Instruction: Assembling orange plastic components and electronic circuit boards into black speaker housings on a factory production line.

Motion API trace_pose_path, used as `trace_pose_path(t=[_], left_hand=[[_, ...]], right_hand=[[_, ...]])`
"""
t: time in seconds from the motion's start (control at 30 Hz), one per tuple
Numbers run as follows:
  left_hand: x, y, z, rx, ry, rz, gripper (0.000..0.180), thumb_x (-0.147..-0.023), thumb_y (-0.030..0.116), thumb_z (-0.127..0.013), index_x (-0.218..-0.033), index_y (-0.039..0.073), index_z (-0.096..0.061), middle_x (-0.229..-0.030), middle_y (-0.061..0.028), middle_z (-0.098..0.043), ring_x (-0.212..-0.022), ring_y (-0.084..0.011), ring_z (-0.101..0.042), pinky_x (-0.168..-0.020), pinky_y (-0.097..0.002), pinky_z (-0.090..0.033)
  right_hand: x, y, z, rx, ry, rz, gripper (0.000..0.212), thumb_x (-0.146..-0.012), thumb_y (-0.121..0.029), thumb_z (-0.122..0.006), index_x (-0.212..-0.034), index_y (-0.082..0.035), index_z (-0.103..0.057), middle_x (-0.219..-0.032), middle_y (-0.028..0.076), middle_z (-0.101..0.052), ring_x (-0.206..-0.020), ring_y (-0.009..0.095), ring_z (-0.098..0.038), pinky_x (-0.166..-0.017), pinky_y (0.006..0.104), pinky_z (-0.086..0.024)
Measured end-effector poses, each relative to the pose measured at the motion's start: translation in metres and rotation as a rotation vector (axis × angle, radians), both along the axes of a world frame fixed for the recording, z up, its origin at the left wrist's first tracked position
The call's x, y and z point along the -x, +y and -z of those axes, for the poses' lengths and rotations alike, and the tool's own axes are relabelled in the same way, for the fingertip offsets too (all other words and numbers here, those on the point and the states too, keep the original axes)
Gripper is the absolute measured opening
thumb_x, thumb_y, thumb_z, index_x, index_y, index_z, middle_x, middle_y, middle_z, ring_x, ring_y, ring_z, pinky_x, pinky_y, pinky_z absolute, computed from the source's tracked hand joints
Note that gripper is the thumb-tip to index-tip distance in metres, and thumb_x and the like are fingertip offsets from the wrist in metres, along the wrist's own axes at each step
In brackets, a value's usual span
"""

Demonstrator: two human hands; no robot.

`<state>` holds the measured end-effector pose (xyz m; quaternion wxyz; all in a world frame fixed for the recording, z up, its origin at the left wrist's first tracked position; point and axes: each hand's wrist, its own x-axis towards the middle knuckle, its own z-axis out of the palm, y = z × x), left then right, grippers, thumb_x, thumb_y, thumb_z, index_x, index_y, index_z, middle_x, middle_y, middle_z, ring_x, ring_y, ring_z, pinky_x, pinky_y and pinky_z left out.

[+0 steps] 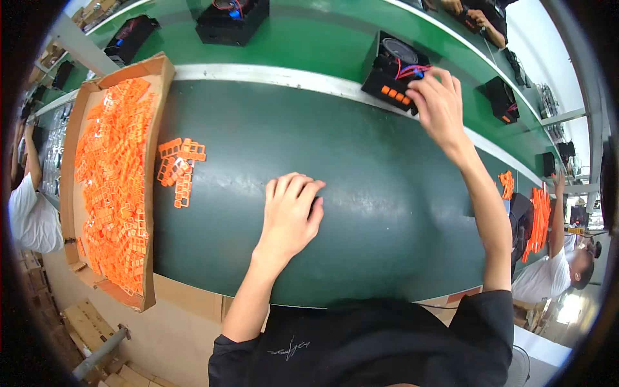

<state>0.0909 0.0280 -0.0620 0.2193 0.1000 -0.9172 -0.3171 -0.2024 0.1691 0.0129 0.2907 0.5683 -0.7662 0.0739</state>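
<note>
At the far edge of the green table, my right hand (438, 106) grips the right end of a black speaker box (380, 77), its thumb and fingers bent at the corner by the wires. The box has a round speaker cone (400, 49), red and blue wires (412, 69) and a row of orange frames (395, 95) along its front. My left hand (289, 213) rests palm down on the table with loosely bent fingers, the thumb apart, and no object visible in it. Left of it lies a small pile of orange plastic frames (183, 165).
A cardboard tray (161, 84) full of orange frames stands at the left. Past a pale rail (258, 74) runs a green conveyor (309, 39) carrying more black boxes (232, 22). Orange strips (537, 219) lie at the right. Other people work at both sides and across.
</note>
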Motion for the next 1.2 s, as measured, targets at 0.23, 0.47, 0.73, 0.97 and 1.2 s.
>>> trace_pose_path(t=[0.23,0.47,0.73,0.97,1.2], left_hand=[[0.000,0.002,0.000,0.000,0.038,0.008,0.024,-0.082,0.010,-0.065,-0.105,0.007,-0.063,-0.098,-0.0091,-0.061,-0.103,-0.0282,-0.055,-0.091,-0.0410,-0.040],[0.075,-0.124,-0.048,0.434,-0.031,-0.138,0.032,-0.081,0.014,-0.063,-0.112,0.006,-0.057,-0.106,-0.0170,-0.059,-0.101,-0.0345,-0.057,-0.089,-0.0440,-0.045],[0.176,-0.279,0.013,0.696,0.040,-0.252,0.037,-0.067,0.007,-0.075,-0.100,0.004,-0.059,-0.095,-0.0126,-0.059,-0.097,-0.0339,-0.057,-0.086,-0.0448,-0.047],[0.131,-0.111,-0.022,0.666,0.023,-0.152,0.013,-0.075,0.012,-0.062,-0.088,0.011,-0.059,-0.083,-0.0072,-0.058,-0.083,-0.0252,-0.060,-0.072,-0.0405,-0.042],[0.039,0.000,-0.011,0.557,0.034,-0.058,0.020,-0.073,0.012,-0.063,-0.092,0.009,-0.059,-0.087,-0.0049,-0.053,-0.085,-0.0218,-0.054,-0.073,-0.0335,-0.041]], right_hand=[[0.121,-0.010,0.045,0.051,0.121,0.258,0.027,-0.083,-0.011,-0.064,-0.110,-0.009,-0.062,-0.107,0.008,-0.062,-0.114,0.026,-0.053,-0.092,0.0403,-0.041],[-0.067,0.014,0.052,-0.006,-0.281,-0.211,0.023,-0.072,-0.002,-0.056,-0.093,-0.006,-0.062,-0.070,0.012,-0.050,-0.069,0.033,-0.052,-0.068,0.0448,-0.043],[-0.170,0.109,0.044,-0.292,-0.685,-0.059,0.027,-0.073,-0.014,-0.071,-0.098,-0.010,-0.063,-0.083,0.008,-0.056,-0.068,0.025,-0.059,-0.062,0.0372,-0.046],[-0.177,0.125,0.071,-0.014,-0.689,0.109,0.019,-0.073,-0.007,-0.074,-0.089,-0.006,-0.064,-0.079,0.008,-0.059,-0.065,0.026,-0.056,-0.059,0.0363,-0.045],[-0.181,0.115,0.069,0.013,-0.766,0.122,0.015,-0.076,-0.004,-0.072,-0.089,-0.005,-0.063,-0.078,0.007,-0.057,-0.058,0.021,-0.055,-0.052,0.0326,-0.043]])
